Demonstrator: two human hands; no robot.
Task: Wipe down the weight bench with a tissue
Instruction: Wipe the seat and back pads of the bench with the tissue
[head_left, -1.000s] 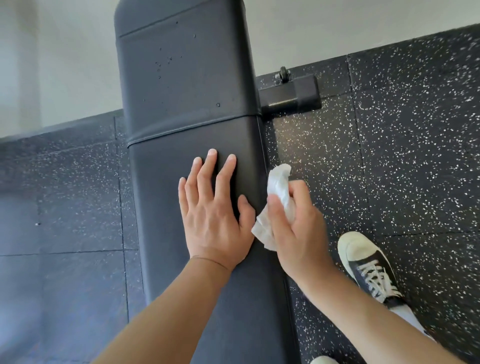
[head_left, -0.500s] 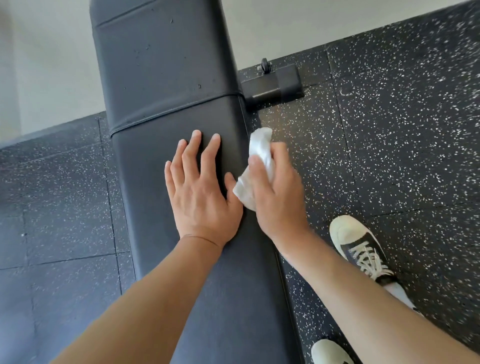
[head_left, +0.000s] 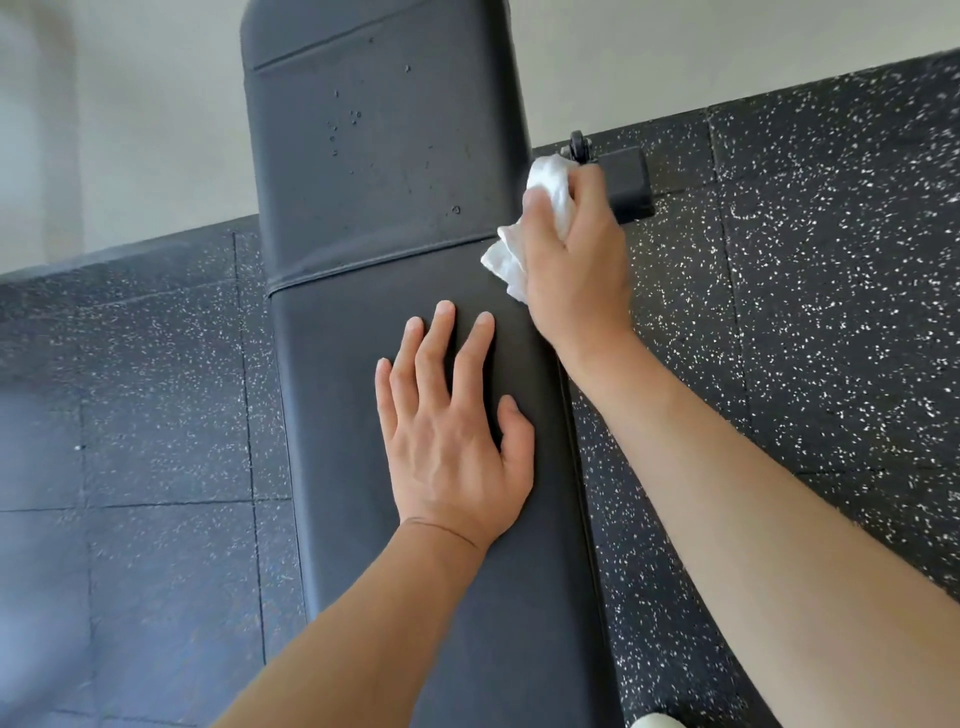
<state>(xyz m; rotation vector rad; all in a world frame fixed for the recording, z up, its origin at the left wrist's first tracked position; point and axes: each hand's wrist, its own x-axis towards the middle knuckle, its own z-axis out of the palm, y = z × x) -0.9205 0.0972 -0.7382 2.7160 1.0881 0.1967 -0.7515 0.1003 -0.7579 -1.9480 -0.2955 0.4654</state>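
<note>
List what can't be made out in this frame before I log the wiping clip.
Head view only:
- Tissue: mostly wrapped inside the right hand; whether it touches the bench side is hidden.
- Bench: far end and near end cut off by the frame edges; its frame is hidden under the pad, apart from one foot.
- Under the left hand: pad surface covered.
- Shoe: cut off at the bottom edge.

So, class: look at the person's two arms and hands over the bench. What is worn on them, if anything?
Nothing much: both forearms are bare as far as the picture shows, with no sleeves in view. The left hand and right hand wear no gloves, rings or watch. A thin line crosses the left wrist; whether it is a thread or a crease cannot be told.
</note>
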